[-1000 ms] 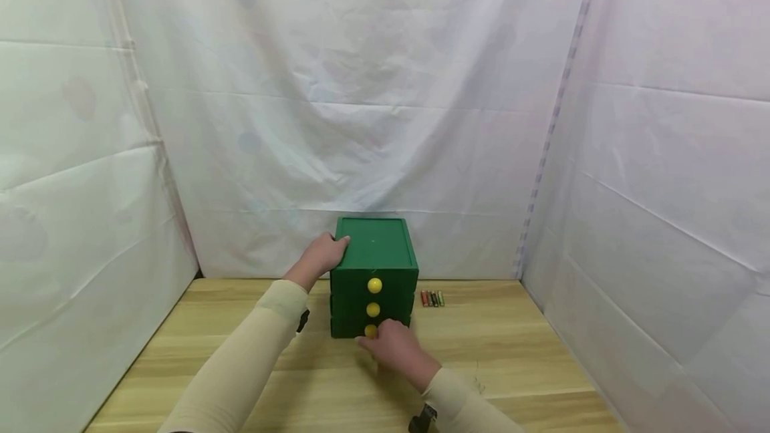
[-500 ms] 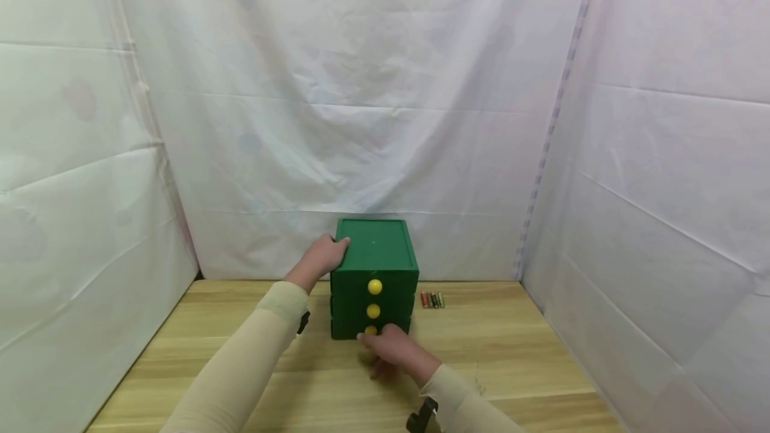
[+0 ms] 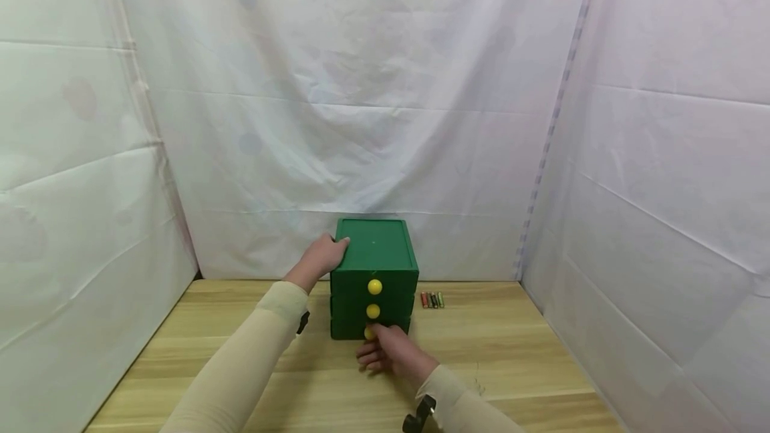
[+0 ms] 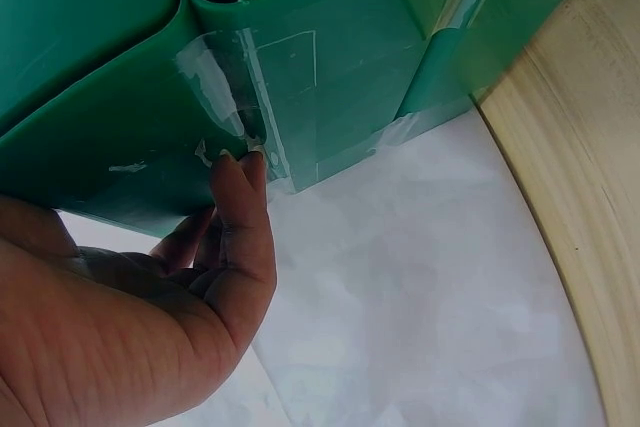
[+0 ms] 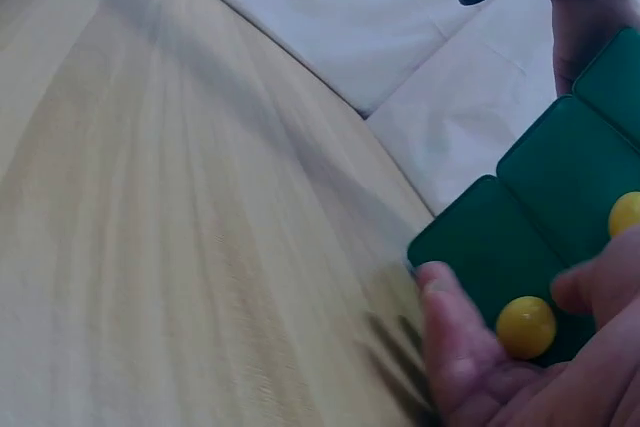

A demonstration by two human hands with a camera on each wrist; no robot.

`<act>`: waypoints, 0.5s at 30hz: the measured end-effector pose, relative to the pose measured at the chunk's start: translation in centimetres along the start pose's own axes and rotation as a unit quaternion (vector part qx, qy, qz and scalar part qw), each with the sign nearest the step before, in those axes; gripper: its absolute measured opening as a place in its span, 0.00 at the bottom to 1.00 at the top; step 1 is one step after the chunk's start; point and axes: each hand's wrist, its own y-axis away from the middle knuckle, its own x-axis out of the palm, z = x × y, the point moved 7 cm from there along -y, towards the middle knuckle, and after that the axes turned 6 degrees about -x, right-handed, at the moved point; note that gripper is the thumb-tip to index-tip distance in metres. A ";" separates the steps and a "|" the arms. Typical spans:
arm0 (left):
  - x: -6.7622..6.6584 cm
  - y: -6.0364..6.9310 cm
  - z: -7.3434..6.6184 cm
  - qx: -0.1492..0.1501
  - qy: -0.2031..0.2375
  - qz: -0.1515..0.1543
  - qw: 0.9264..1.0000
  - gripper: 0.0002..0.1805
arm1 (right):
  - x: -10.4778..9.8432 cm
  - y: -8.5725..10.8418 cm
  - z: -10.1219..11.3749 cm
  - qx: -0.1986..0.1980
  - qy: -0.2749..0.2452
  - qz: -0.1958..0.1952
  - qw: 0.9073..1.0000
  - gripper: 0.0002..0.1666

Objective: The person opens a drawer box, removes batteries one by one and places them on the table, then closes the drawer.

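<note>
A green cabinet (image 3: 374, 246) of three stacked drawers stands on the table, each front bearing a round yellow knob. My left hand (image 3: 322, 255) grips its upper left edge, thumb on top; in the left wrist view, bent fingers (image 4: 245, 207) press against the taped green side. At the lowest drawer is my right hand (image 3: 402, 351), its thumb by the bottom knob (image 3: 369, 333) and the other fingers spread below. In the right wrist view the bottom yellow knob (image 5: 526, 327) sits between parted thumb and fingers, with green showing around it. All drawers look closed.
Several small batteries (image 3: 433, 299) lie side by side on the wooden table (image 3: 499, 333), right of the cabinet. White cloth (image 3: 373, 139) hangs behind and along both sides. A dark wrist strap (image 3: 421, 414) is worn on the right sleeve.
My right hand's fingers have moved off the bottom knob and spread downward, while its thumb has come up beside the knob. The left hand and the cabinet stay put.
</note>
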 end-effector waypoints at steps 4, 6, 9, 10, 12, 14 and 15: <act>0.0 0.0 -0.1 0.000 0.000 -0.001 1.000 0.43 | 0.0 -0.2 -0.2 -0.011 -0.016 -0.019 1.000 0.29; 0.0 0.1 -0.1 0.000 0.001 -0.001 1.000 0.42 | 0.0 -0.2 -0.3 -0.015 -0.019 -0.023 0.999 0.29; 0.0 0.1 -0.1 0.000 0.000 0.000 1.000 0.42 | 0.0 -0.3 -0.3 -0.016 -0.022 -0.026 0.999 0.29; 0.0 0.2 -0.1 0.000 0.000 0.000 1.000 0.42 | 0.0 -0.3 -0.4 -0.016 -0.023 -0.026 0.999 0.29; 0.1 0.2 -0.1 0.001 0.001 0.001 1.000 0.42 | 0.0 -0.3 -0.4 -0.014 -0.026 -0.027 0.999 0.29; 0.1 0.1 -0.1 0.000 0.002 0.003 1.000 0.42 | 0.0 -0.2 -0.4 -0.014 -0.029 -0.027 0.999 0.29; 0.1 0.1 0.0 0.000 0.001 0.004 1.000 0.42 | 0.0 -0.2 -0.4 -0.014 -0.030 -0.027 0.999 0.28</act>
